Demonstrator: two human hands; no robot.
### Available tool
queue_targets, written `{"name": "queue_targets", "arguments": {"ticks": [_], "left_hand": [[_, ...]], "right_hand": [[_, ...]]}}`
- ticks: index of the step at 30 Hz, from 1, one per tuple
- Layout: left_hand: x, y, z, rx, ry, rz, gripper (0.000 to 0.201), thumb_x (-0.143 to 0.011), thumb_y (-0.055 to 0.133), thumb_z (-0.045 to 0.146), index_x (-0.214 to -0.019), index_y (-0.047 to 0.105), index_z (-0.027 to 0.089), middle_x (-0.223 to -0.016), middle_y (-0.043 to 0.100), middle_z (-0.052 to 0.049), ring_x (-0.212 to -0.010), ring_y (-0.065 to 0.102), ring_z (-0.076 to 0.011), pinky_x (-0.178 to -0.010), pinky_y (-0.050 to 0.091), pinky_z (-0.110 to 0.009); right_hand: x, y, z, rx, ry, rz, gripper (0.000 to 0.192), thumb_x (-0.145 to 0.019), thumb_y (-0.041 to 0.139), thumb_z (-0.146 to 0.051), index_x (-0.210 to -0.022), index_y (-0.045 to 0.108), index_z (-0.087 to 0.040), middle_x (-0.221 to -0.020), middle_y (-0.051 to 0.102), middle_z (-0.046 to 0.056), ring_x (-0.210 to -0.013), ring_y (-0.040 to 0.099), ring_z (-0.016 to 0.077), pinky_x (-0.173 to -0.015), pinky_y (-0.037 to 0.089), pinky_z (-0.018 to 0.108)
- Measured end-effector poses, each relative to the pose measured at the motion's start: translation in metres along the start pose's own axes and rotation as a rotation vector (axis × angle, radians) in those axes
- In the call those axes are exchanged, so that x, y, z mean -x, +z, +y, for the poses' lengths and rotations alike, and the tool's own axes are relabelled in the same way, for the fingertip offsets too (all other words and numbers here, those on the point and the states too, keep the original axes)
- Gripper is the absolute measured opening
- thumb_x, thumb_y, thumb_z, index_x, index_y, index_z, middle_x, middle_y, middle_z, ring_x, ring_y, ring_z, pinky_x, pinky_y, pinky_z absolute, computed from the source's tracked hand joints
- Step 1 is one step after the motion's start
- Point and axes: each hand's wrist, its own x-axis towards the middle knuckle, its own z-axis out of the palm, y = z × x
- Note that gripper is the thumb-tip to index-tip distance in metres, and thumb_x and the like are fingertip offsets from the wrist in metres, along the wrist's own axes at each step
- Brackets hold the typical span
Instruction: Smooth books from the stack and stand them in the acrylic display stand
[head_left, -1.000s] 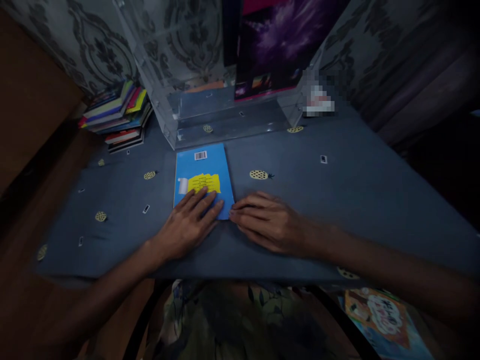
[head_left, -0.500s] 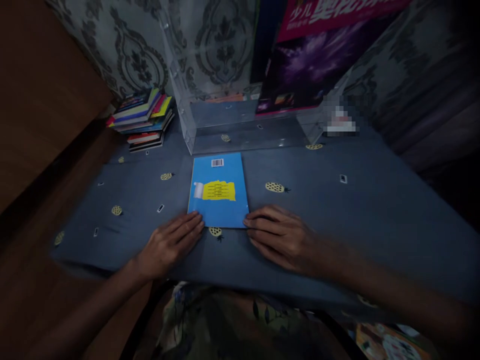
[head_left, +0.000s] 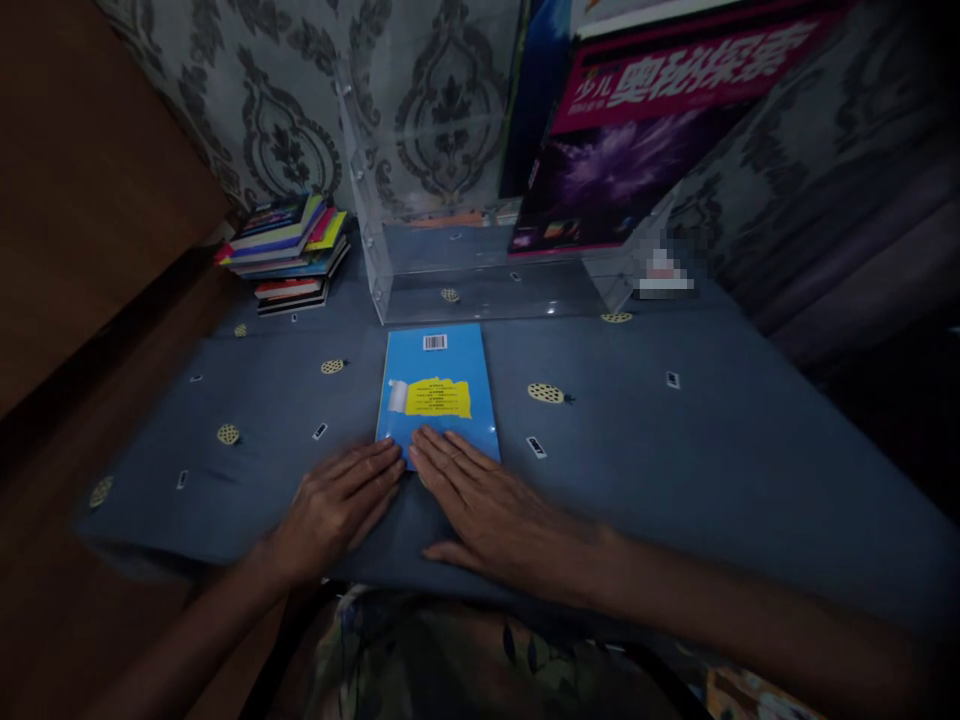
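Note:
A thin blue book [head_left: 439, 385] lies back cover up on the blue tablecloth [head_left: 675, 450], showing a yellow patch and a barcode. My left hand [head_left: 337, 505] lies flat on the cloth, fingertips at the book's near left corner. My right hand [head_left: 480, 505] lies flat beside it, its fingertips resting on the book's near edge. Neither hand grips anything.
A clear acrylic box [head_left: 480, 270] stands behind the book, with a large purple and pink book [head_left: 630, 150] leaning in it. A stack of colourful books [head_left: 289, 250] sits at the back left. Patterned wallpaper backs the table. A brown wall runs along the left.
My right hand slid left from the book's right corner onto its near edge. My left hand pulled back off the cover to the near left corner. The camera view tilted up a little.

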Motion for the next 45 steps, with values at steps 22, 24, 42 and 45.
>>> {"name": "queue_targets", "arguments": {"ticks": [22, 24, 42, 45], "left_hand": [[-0.045, -0.001, -0.024, 0.014, -0.031, -0.142, 0.019, -0.101, 0.050, 0.021, -0.099, 0.069, 0.016, -0.091, 0.072, -0.007, -0.084, 0.067, -0.0191, -0.080, 0.057, -0.035], [-0.052, 0.008, -0.041, -0.032, -0.069, -0.192, 0.023, -0.102, 0.047, 0.026, -0.109, 0.067, 0.016, -0.105, 0.071, -0.010, -0.093, 0.067, -0.0215, -0.082, 0.057, -0.037], [-0.113, 0.075, -0.104, -0.022, -0.093, -0.180, 0.031, -0.098, 0.049, 0.021, -0.124, 0.061, 0.009, -0.128, 0.066, -0.018, -0.118, 0.065, -0.0272, -0.103, 0.052, -0.044], [-0.120, 0.084, -0.106, 0.039, -0.078, -0.146, 0.031, -0.098, 0.048, 0.021, -0.124, 0.062, 0.012, -0.127, 0.067, -0.016, -0.117, 0.066, -0.0261, -0.101, 0.054, -0.043]], "right_hand": [[-0.042, -0.026, 0.106, -0.132, 0.435, -0.135, 0.074, -0.102, 0.023, -0.061, -0.157, 0.033, -0.013, -0.163, 0.029, 0.017, -0.153, 0.021, 0.0327, -0.122, 0.015, 0.063], [-0.047, -0.020, 0.116, -0.087, 0.463, -0.079, 0.072, -0.102, 0.023, -0.058, -0.155, 0.035, -0.011, -0.162, 0.031, 0.019, -0.153, 0.022, 0.0333, -0.121, 0.017, 0.064], [-0.059, -0.015, 0.118, -0.012, 0.377, -0.014, 0.066, -0.102, 0.034, -0.048, -0.153, 0.035, -0.006, -0.157, 0.040, 0.022, -0.150, 0.030, 0.0332, -0.119, 0.018, 0.068], [-0.057, -0.016, 0.121, -0.037, 0.416, -0.024, 0.068, -0.102, 0.032, -0.049, -0.155, 0.031, -0.005, -0.158, 0.038, 0.023, -0.151, 0.029, 0.0331, -0.119, 0.019, 0.067]]}}
